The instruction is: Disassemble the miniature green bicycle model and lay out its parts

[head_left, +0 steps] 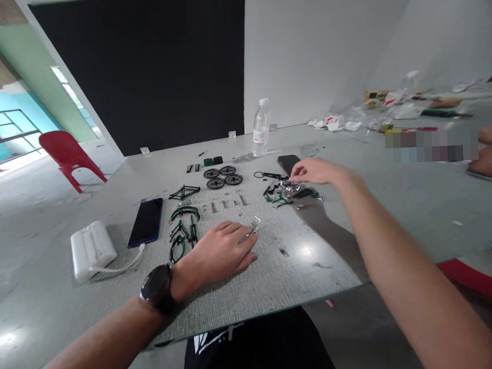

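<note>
My left hand [222, 248] rests low over the table, fingers curled, with a small bent silver metal part [256, 223] poking out between them. Over a pile of small green, black and silver parts [280, 199], my right hand [315, 171] pinches with its fingertips; what they hold is too small to name. Several black spoked toy wheels [215, 183] lie in a group ahead of my left hand. Rows of tiny silver screws and pins [226, 203] lie nearer. Green and black curved pieces [185, 213] and a small black toy bicycle frame [185, 192] are left of them.
A clear water bottle [261, 128] stands near the wall. One dark phone [289, 164] lies behind the pile; another phone [146, 222] is cabled to a white power bank [93, 250] at left. Another person's hand [491, 154] appears at far right, near plastic wrappings [361, 122].
</note>
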{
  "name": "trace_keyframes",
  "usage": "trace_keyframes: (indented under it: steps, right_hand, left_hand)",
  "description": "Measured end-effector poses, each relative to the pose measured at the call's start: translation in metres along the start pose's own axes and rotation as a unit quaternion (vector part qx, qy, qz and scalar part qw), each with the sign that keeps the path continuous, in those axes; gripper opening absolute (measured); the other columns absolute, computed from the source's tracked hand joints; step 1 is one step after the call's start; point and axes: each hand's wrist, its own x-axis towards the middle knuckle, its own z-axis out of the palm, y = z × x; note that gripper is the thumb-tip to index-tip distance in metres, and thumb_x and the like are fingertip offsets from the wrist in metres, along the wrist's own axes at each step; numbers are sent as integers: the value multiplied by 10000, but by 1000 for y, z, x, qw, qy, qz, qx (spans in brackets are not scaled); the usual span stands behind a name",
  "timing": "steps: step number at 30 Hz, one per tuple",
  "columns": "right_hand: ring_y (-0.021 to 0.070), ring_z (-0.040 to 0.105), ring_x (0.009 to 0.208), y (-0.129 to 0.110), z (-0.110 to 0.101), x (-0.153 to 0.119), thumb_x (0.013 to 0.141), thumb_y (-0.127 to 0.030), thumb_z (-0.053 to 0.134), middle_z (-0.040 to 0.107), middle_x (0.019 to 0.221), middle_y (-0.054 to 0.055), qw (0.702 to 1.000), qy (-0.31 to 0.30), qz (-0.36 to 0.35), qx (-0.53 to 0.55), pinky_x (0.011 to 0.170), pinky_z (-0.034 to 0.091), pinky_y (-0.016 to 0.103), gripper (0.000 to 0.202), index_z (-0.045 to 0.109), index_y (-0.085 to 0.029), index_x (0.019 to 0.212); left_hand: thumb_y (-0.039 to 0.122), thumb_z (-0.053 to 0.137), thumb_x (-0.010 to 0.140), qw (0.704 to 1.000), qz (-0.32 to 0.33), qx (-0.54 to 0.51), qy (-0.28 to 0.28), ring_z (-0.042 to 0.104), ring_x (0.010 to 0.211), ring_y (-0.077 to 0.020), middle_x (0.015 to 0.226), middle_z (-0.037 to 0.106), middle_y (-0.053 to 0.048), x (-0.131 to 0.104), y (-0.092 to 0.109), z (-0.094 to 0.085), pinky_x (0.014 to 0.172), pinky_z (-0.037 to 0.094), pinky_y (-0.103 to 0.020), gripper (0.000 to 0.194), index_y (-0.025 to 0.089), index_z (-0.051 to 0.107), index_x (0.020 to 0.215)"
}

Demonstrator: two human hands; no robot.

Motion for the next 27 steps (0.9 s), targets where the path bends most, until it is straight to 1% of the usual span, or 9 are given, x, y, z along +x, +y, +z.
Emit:
trace_keyframes:
  steps: [3,8,10,14,16,18,22,25,27]
  right_hand:
    - [234,670,835,-5,6,4,776,-439,674,752,974,80,999,41,-8,-4,727,471,334,256,728,-229,913]
    - [230,657,794,-6,10,6,783,-482,667,754,937,71,998,-9,-44,-35,695,459,331,279,739,-237,893]
    - [233,658,785,-3,7,5,816,-481,631,757,930,68,998,-12,-45,-32,692,459,335,278,743,-243,906]
    - [244,671,848,0,5,5,872,-388,566,758,992,84,998,46,-16,-29,754,472,349,256,743,-231,970]
    - [244,672,898,-3,6,5,865,-313,576,752,1053,105,998,47,-13,-32,796,473,346,235,740,-204,994]
    - [239,672,913,-6,8,4,842,-264,605,748,1077,123,999,22,-12,-28,807,474,332,229,735,-179,1011]
    - [220,675,865,-7,9,3,808,-247,648,759,1034,123,1000,-7,-4,-16,770,476,306,213,725,-164,989]
    - [206,671,815,-5,8,3,787,-225,651,765,978,108,1000,-2,11,-27,734,474,298,189,721,-171,954]
    - [205,670,805,-6,8,3,786,-243,648,764,956,93,999,23,14,-27,724,475,300,169,725,-187,926]
  left_hand:
    - [350,510,1023,1000,2,-2,6,622,1122,-238,1189,661,-107,0,0,1,947,522,-403,301,143,568,1234]
    - [349,522,1017,1000,2,-1,8,623,1119,-236,1191,663,-98,0,0,3,947,522,-396,287,150,579,1216]
    - [349,524,1017,1000,0,2,4,625,1115,-237,1198,662,-98,1,0,2,946,523,-394,285,147,584,1209]
    - [348,517,1020,1000,0,4,0,627,1114,-241,1207,659,-103,1,1,0,944,525,-397,297,136,581,1217]
    - [348,512,1022,1000,0,0,2,628,1113,-240,1200,662,-103,1,1,0,942,525,-399,295,137,580,1216]
    - [346,513,1022,1000,-1,-3,5,629,1111,-239,1190,666,-102,1,1,1,941,526,-400,287,139,582,1208]
    - [350,509,1024,1000,2,-5,4,626,1116,-241,1201,662,-102,1,0,2,944,526,-399,290,136,584,1205]
    - [354,504,1026,1000,0,-2,4,628,1109,-242,1200,662,-104,1,0,2,940,528,-402,292,135,588,1199]
    - [352,507,1024,1000,-2,1,2,629,1106,-240,1198,663,-102,1,0,2,939,529,-402,289,135,590,1195]
